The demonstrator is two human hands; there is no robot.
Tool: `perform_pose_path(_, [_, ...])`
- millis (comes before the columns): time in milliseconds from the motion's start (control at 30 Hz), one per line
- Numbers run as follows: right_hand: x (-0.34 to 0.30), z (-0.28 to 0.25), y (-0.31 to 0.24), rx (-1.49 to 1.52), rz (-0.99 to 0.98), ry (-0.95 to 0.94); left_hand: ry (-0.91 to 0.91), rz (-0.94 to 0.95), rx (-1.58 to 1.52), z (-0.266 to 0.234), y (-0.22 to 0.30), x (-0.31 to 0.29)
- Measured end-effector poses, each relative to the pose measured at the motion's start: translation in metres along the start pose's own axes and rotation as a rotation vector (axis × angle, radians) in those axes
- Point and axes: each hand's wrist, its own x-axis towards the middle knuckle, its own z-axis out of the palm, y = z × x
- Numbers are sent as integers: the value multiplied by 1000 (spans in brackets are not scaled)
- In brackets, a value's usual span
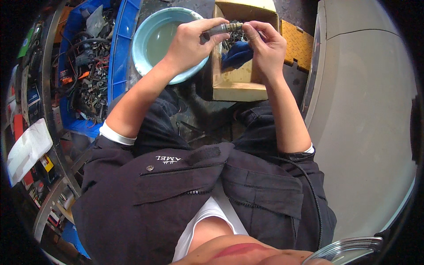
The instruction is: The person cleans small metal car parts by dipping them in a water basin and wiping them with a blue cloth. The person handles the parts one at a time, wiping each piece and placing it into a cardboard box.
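Observation:
Between my two hands lies a slim cylindrical metal part (pixel 217 30), grey along its body and brass-coloured with rings toward its right end. My left hand (pixel 187 42) grips the grey body between thumb and fingers. With fingertips closed, my right hand (pixel 268 46) pinches the brass-coloured end. Both hands are held over the near side of a cardboard box (pixel 240 90), which contains many small metal pieces and a dark blue cloth (pixel 237 55). What lies under my right fingertips is hidden.
Left of the box stands a light blue basin (pixel 139 46) of cloudy liquid. Farther left, a blue crate (pixel 118 51) is full of mixed metal parts and cables. A yellow tread plate (pixel 295 46) lies right of the box, beside a large pale grey panel (pixel 366 97). Metal shelving (pixel 46 79) borders the left.

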Motion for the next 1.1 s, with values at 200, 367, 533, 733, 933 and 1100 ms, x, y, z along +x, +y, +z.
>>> perform_pose_path(200, [-1, -2, -9, 275, 161, -71, -9, 33, -78, -2, -2, 1])
perform_pose_path(367, [-1, -9, -14, 323, 276, -271, -34, 210, -41, -8, -9, 5])
perform_pose_path(533, [-1, -8, -2, 532, 448, -277, 5, 276, 59, -9, -6, 7])
perform_pose_path(733, [0, -2, -7, 103, 290, 62, 11, 260, 149, -7, -7, 6])
perform_pose_path(933, [-2, -3, -5, -288, -50, -8, -89, 246, 188, 3, -14, 0])
perform_pose_path(1100, [-2, 2, -7, -463, -172, -114, -32, 236, 220, 2, -15, 2])
